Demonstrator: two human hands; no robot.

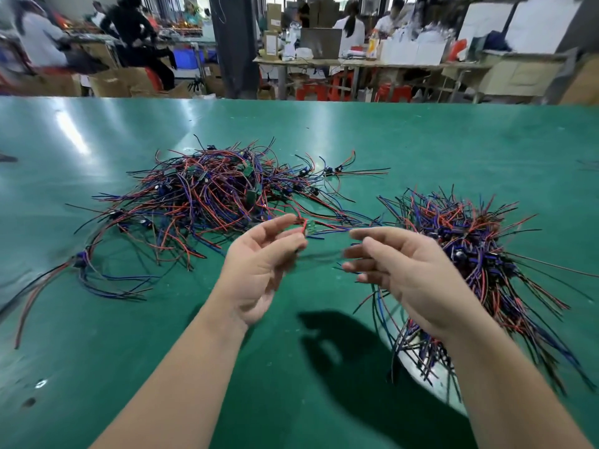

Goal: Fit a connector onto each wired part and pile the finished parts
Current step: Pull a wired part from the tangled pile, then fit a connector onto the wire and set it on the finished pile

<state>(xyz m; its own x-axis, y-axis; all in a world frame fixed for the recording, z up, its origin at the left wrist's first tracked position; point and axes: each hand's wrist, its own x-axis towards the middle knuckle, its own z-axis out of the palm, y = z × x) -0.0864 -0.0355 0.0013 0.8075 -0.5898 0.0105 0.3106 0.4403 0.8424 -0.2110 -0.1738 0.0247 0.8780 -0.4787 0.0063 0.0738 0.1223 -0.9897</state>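
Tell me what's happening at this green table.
A person is working through wired parts bare-handed. The left hand pinches one small green wired part at its fingertips above the table, while the right hand is open beside it, fingers relaxed. One tangled pile of red, blue and black wiring lies beyond the hands, a second pile at the right.

No legible text, number, brand or sign anywhere. On cardboard boxes at back: any print blurred out. On bottle standing on far bench: label only colour smear, no letters readable. On small green board of wired part: markings too small and blurred to read.
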